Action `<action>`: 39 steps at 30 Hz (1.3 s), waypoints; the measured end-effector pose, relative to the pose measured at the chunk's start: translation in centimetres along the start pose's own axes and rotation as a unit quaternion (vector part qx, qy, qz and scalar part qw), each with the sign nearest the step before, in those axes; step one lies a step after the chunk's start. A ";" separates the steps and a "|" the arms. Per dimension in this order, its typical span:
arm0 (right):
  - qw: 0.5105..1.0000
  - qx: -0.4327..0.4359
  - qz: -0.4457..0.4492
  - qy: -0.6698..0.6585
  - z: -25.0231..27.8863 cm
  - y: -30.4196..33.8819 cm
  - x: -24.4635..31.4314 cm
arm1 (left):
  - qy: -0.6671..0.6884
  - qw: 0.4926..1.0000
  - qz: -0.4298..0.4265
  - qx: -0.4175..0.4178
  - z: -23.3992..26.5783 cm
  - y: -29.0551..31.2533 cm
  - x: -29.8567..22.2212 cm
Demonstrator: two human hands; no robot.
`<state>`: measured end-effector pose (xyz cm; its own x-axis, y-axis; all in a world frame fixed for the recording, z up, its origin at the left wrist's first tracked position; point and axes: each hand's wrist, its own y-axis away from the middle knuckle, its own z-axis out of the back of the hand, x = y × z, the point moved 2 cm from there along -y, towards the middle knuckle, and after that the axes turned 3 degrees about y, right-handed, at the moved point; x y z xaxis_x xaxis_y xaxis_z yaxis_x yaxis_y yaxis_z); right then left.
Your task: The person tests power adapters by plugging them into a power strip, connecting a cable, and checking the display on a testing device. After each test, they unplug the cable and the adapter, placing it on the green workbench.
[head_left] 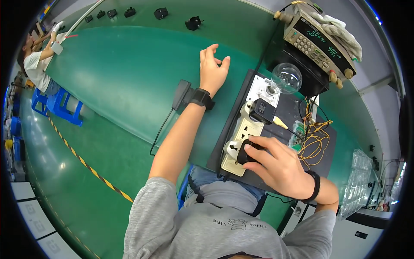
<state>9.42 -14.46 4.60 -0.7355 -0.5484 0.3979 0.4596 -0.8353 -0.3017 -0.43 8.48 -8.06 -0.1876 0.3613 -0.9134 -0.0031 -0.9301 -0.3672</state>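
Note:
My right hand (280, 166) grips a black power adapter (246, 154) between thumb and fingers, at the near part of a cream power strip (243, 128). Its prongs are hidden, so I cannot tell if it is plugged in. A white round socket piece (233, 149) sits beside it on the strip. Farther along, another black adapter (263, 111) is seated on the strip, with a pale yellow connector (280, 122) next to it. My left hand (213, 71) hovers over the green table, holding nothing, its thumb apart from loosely bent fingers.
A clear glass bulb (288, 78) stands on a white base. Behind it, a bench meter (320, 42) with gloves rests on a black box. Yellow wires (317, 140) and a circuit board lie at right. Several black adapters (161, 13) line the far side; a person (39, 62) sits far left.

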 end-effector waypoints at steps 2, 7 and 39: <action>0.998 0.005 0.006 0.058 -0.3 -0.2 0.6 | -0.003 1.000 0.003 0.013 0.0 -0.1 -0.2; 0.992 0.022 0.014 0.126 -1.8 -1.1 0.6 | 0.086 0.996 0.007 0.029 -0.1 -0.3 -1.4; 0.988 -0.083 -0.093 0.087 0.7 6.6 -2.9 | 0.344 0.916 -0.016 0.207 2.1 0.4 -7.0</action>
<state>14.90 -18.37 2.05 -0.8803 -0.3591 0.3100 0.2309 -0.8951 -0.3814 -1.15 5.48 -1.48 0.4810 0.2120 -0.8507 -0.3970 -0.8125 -0.4269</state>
